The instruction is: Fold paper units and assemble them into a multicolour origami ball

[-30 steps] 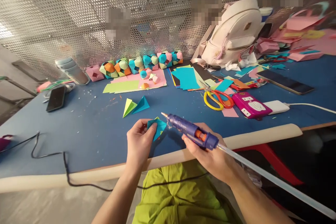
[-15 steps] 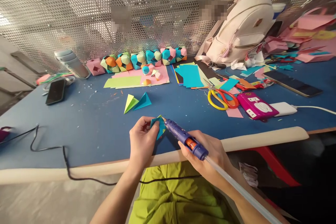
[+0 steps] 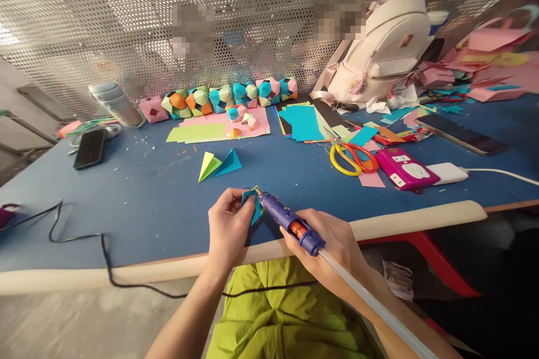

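Observation:
My left hand (image 3: 227, 227) pinches a small folded teal paper piece (image 3: 253, 205) just above the near edge of the blue table (image 3: 138, 202). My right hand (image 3: 337, 249) grips a purple glue gun (image 3: 288, 220) with a long clear glue stick (image 3: 374, 305) trailing from its back. The gun's metal tip touches the top of the folded piece. A green and a teal folded paper triangle (image 3: 219, 164) lie together on the table a little beyond my hands.
Coloured paper sheets (image 3: 219, 128), a row of folded paper balls (image 3: 227, 95), scissors (image 3: 351, 158), a pink power strip (image 3: 406, 168), two phones (image 3: 89, 147) and a white backpack (image 3: 385, 47) lie further back. A black cord (image 3: 105, 269) hangs over the near edge.
The glue gun has swung left and lowered until its tip met the teal piece. My left hand stayed pinched on the piece.

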`<state>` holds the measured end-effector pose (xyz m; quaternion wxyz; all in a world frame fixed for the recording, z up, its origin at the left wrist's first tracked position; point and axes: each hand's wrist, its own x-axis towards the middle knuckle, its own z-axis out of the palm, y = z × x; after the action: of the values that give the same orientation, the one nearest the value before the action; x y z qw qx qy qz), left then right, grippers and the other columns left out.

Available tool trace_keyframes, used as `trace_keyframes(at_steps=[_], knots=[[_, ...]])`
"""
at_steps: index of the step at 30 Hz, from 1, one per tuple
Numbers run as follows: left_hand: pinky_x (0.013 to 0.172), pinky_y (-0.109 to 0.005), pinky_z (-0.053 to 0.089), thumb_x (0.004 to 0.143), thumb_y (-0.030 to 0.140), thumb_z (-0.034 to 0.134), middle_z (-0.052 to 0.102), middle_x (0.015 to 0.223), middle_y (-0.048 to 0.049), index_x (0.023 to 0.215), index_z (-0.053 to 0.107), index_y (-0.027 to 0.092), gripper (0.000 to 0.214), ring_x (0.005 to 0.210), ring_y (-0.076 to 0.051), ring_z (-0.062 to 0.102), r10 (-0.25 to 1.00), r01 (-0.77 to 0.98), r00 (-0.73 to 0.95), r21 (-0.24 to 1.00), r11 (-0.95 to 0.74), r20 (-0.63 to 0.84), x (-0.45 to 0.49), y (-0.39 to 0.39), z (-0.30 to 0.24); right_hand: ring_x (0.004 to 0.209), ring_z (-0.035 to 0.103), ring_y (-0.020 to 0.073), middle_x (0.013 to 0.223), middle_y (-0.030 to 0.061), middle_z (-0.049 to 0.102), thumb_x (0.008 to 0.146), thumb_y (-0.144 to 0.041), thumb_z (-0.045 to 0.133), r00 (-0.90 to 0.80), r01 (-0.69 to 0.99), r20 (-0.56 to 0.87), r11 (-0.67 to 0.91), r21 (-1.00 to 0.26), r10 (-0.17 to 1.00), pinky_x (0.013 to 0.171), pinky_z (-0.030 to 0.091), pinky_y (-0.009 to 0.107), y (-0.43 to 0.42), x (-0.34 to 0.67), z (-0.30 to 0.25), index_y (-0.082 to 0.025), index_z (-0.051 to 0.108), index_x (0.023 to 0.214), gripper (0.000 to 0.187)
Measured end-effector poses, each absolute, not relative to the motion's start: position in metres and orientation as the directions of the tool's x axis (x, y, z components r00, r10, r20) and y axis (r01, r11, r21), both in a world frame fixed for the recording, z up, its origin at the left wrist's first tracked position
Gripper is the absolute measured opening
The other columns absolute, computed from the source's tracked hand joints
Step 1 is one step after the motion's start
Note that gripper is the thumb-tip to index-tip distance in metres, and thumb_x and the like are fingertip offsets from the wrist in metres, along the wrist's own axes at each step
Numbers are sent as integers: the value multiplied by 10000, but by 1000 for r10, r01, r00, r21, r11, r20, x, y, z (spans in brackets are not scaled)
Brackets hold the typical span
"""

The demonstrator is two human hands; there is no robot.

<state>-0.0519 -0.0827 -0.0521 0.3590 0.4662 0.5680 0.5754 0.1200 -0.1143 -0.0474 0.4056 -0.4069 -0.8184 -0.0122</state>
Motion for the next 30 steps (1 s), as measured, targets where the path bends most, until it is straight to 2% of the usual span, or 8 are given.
trace_keyframes(at_steps=[3,8,15,21,25,30], knots=[[465,-185,411,720,319,691,533,584,44,722,632,163,167,515,-77,422,951,87,-297,994,-64,87,-51,-82,-51,528,532,168,613,0,551,859,-150,523,-318,694,660,642,-326,680,528,386,275,-115,121,-48,-194,472,826,75],[485,-175,410,715,291,695,552,594,37,711,631,157,149,534,-74,429,946,119,-299,988,-96,128,-53,-84,-52,546,548,168,625,7,569,871,-170,516,-328,685,659,651,-327,676,541,394,270,-116,120,-49,-193,476,832,61],[475,-180,420,702,294,702,558,589,39,702,632,160,152,510,-74,448,947,87,-301,992,-89,111,-52,-85,-52,533,549,158,613,6,572,874,-177,514,-312,682,660,645,-346,683,531,402,259,-115,118,-47,-190,493,830,50],[457,-190,440,702,313,709,547,584,41,719,626,157,178,489,-76,456,952,12,-299,998,-58,58,-51,-85,-52,546,559,164,614,13,580,875,-195,515,-286,694,654,622,-363,701,536,413,263,-115,118,-47,-192,498,829,49],[472,-175,429,709,286,706,555,592,36,701,625,154,155,514,-72,464,950,42,-298,995,-90,98,-52,-86,-53,541,561,159,616,8,583,874,-184,506,-310,686,661,642,-342,684,534,412,259,-116,118,-45,-198,492,822,55],[462,-191,460,707,316,712,548,598,43,718,623,159,180,501,-74,459,950,7,-304,998,-65,64,-52,-87,-53,512,548,159,580,7,563,884,-215,511,-293,718,650,610,-334,701,509,404,261,-117,119,-46,-191,498,796,91]])
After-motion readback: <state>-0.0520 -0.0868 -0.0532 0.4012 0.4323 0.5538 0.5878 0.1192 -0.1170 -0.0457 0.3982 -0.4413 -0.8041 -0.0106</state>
